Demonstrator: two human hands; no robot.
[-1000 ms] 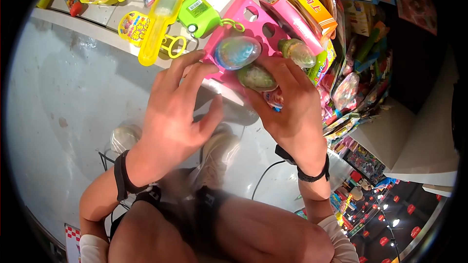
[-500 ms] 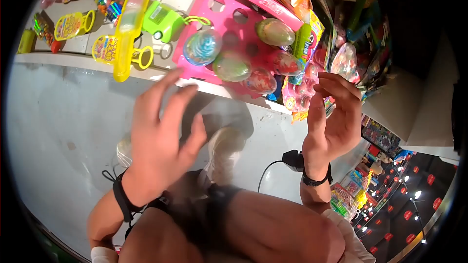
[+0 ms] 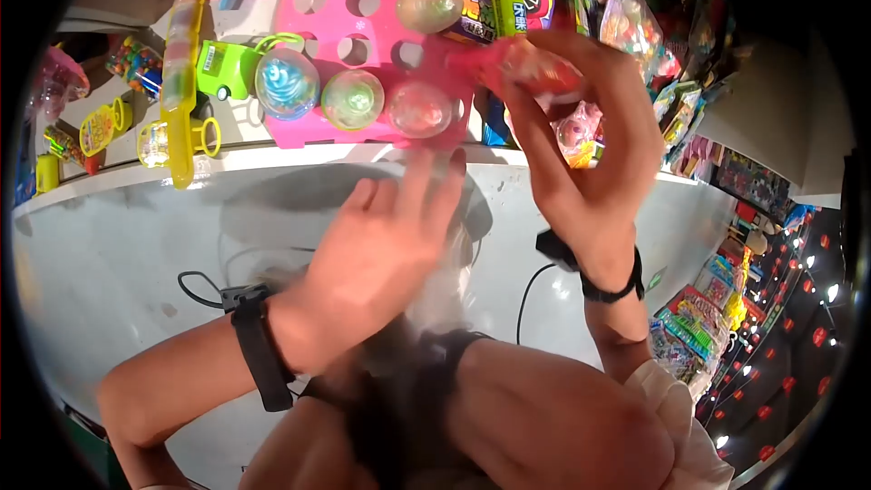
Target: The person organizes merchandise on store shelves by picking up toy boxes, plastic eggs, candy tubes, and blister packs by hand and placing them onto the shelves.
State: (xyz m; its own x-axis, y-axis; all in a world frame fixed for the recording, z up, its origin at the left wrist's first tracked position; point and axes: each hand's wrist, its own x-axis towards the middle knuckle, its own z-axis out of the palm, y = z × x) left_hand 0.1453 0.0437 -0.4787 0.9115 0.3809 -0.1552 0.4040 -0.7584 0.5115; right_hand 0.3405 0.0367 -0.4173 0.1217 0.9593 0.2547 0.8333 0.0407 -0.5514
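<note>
**Red capsule sits in the right hand, beside the pink tray**

The right thumb and forefinger pinch the blurred capsule at the tray's right edge. Its long axis runs roughly sideways, one end toward the open hole, the other toward the palm. The left hand is farther off, fingers loosely extended with nothing visible in them, just in front of the seated red egg.
</note>
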